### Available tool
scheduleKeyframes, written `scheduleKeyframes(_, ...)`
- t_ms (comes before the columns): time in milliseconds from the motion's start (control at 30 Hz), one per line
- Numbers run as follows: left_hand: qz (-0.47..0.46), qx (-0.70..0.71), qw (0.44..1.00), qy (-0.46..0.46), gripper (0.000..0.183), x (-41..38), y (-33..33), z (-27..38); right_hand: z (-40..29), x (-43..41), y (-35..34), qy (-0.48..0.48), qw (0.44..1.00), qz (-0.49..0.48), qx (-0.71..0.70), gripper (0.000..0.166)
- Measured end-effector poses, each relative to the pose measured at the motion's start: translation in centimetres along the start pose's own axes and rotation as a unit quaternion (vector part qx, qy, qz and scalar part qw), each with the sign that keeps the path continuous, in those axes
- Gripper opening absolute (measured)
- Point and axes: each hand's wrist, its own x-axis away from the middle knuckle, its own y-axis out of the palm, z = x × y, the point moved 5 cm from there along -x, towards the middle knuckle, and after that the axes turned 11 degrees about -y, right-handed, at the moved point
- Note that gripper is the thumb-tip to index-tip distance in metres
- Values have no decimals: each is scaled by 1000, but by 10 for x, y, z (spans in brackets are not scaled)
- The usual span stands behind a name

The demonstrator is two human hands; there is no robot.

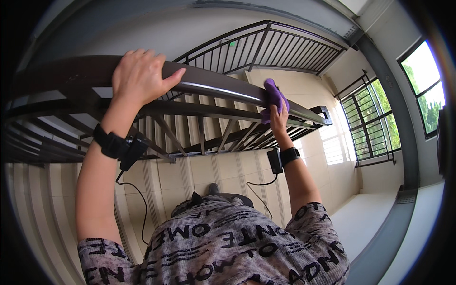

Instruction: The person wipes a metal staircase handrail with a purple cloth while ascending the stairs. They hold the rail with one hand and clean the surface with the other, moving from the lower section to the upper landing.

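Note:
A dark brown stair handrail runs across the view from the left to a squared end at the right. Over its thick left part my left hand is laid, fingers curled across the far side and thumb pointing right along the rail. Farther right, my right hand holds a purple cloth that is wrapped over the top of the rail. Part of the right fingers is hidden by the cloth. Both wrists carry black straps with small black devices and cables.
Below the rail stand metal balusters. Beige tiled steps descend towards a landing at the right. A second railing lies beyond. A barred window and a wall are at the right. A shoe shows on the stairs.

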Motion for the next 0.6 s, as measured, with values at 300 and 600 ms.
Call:
scheduleKeyframes(300, 13, -20, 1000, -8, 60, 25, 5, -38, -291, 45, 145, -297, 949, -4, -104, 53)
scheduleKeyframes(600, 22, -2, 999, -22, 59, 37, 10, -55, -241, 70, 222, -294, 948, -88, 84, 61)
